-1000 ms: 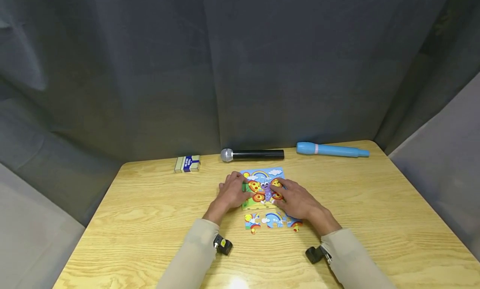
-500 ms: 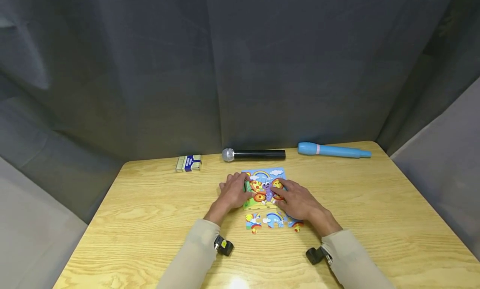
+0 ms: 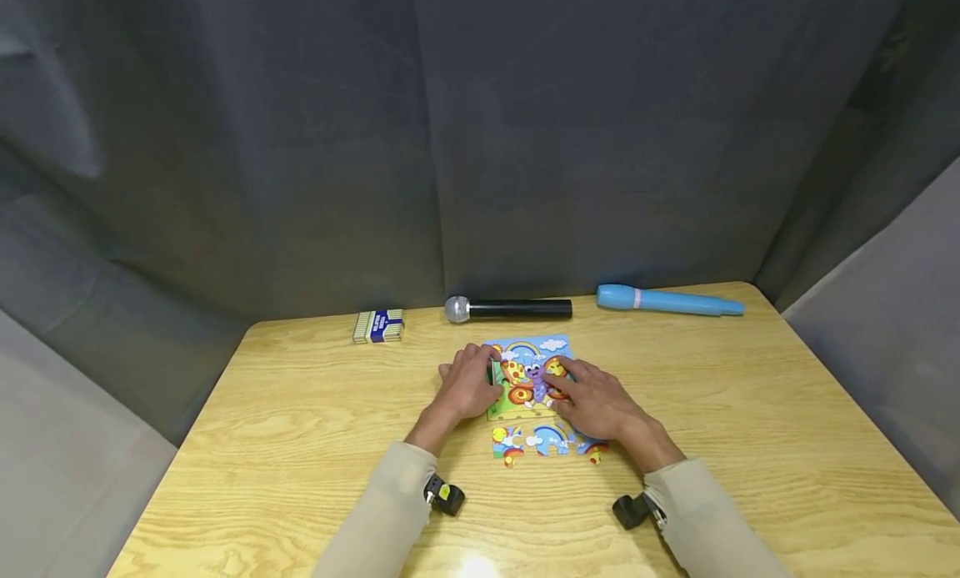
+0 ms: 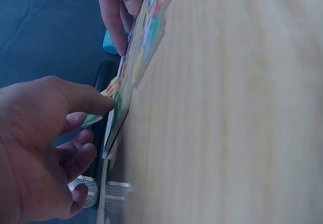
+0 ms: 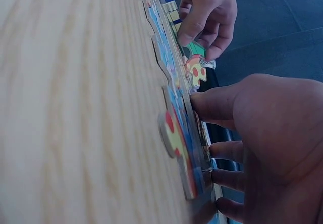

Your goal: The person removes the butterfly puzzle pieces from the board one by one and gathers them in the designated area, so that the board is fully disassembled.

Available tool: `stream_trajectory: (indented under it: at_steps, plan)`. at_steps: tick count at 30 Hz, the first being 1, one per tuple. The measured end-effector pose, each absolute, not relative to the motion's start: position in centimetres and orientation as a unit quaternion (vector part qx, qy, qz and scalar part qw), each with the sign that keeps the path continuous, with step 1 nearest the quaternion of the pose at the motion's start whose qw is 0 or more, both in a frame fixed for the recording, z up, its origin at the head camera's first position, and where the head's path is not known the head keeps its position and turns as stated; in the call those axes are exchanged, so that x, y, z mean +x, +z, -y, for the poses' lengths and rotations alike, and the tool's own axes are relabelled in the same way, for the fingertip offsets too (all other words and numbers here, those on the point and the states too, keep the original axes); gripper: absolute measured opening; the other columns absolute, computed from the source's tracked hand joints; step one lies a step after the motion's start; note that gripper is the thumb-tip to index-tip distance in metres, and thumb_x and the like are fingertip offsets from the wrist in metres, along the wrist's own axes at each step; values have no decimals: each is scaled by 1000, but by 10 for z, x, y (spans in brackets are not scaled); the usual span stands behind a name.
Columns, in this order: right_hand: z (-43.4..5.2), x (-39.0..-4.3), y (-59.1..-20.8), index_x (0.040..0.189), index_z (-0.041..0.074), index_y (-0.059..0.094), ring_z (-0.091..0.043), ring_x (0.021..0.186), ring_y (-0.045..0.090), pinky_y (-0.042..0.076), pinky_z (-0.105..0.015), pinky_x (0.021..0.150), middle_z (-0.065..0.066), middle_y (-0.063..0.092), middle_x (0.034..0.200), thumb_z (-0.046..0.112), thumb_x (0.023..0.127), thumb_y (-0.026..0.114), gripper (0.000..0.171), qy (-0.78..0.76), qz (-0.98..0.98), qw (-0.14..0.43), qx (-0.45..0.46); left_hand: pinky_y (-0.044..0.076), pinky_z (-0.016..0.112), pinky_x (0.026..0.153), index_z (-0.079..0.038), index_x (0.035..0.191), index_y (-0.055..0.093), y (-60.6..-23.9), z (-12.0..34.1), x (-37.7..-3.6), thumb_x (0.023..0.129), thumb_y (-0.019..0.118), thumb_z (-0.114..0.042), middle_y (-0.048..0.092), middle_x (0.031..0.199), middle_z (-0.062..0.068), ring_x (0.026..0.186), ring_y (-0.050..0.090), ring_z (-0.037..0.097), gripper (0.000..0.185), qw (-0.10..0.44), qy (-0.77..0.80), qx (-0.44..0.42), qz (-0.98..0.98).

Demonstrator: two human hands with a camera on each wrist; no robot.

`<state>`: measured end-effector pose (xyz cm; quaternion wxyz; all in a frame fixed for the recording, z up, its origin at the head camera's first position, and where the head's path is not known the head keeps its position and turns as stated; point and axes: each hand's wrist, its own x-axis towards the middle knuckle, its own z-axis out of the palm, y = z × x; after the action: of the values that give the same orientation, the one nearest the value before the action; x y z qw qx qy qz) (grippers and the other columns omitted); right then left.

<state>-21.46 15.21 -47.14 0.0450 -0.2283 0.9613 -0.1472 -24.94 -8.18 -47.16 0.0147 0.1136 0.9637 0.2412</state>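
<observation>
A butterfly jigsaw puzzle lies on the wooden table in its flat board. My left hand is at the puzzle's left side, pinching a green puzzle piece with a red-spotted yellow wing part. In the right wrist view this piece is tilted up from the board, and a thumb and finger hold its green end. My right hand rests on the puzzle's right side with its fingers spread, covering part of the picture. Just in front lies a row of loose joined-looking pieces showing a sun, a rainbow and a red wing edge.
Behind the puzzle lies a black microphone with a silver head. A blue baton-shaped thing is at the back right. A small striped box sits at the back left. Dark curtain hangs behind the table.
My left fingers have lifted the green piece's left edge a little, and a dark gap shows beside it. My right hand stays where it was.
</observation>
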Motion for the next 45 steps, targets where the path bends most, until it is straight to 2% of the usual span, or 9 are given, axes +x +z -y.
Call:
stream_trajectory:
  at_steps: [11,20,29,36,41,45]
  plan:
    - [-152,-214,-470,146,18,43,-43,142,28,26,-63,108,-17,29,157,31,99,50,49,-148,-961,47,-230,31,42,85,-18,116,62,-468,85,-242,79,73,-38,56,105,-3,100,51,16,44,-23,235,138,-962]
    - [-153,-217,-471,147,19,43,-43,142,28,26,-63,108,-16,29,157,32,99,50,49,-149,-960,43,-232,29,36,83,-20,118,61,-460,85,-224,79,73,-38,57,114,-7,107,52,14,45,-24,232,176,-956]
    - [-154,-215,-473,146,18,44,-44,142,29,27,-63,108,-16,30,156,31,99,51,50,-151,-960,40,-231,27,35,80,-23,114,62,-459,88,-206,78,72,-40,59,108,-9,97,52,12,41,-26,216,207,-954]
    - [-154,-215,-471,146,18,44,-44,142,28,26,-63,108,-17,30,156,31,99,51,49,-152,-961,41,-228,26,32,78,-24,110,64,-457,90,-193,75,75,-38,61,103,-10,96,54,9,39,-19,216,220,-951]
    - [-154,-215,-471,145,18,45,-43,142,28,26,-63,108,-17,30,156,31,99,51,49,-154,-961,40,-228,26,31,77,-24,109,65,-455,90,-186,75,77,-44,62,102,-10,96,56,9,41,-11,198,228,-953]
    - [-154,-215,-473,145,18,45,-43,142,28,26,-63,108,-17,30,156,31,99,51,49,-156,-960,37,-230,28,31,76,-24,106,66,-456,92,-181,73,78,-45,61,97,-11,89,55,7,41,-9,180,235,-955]
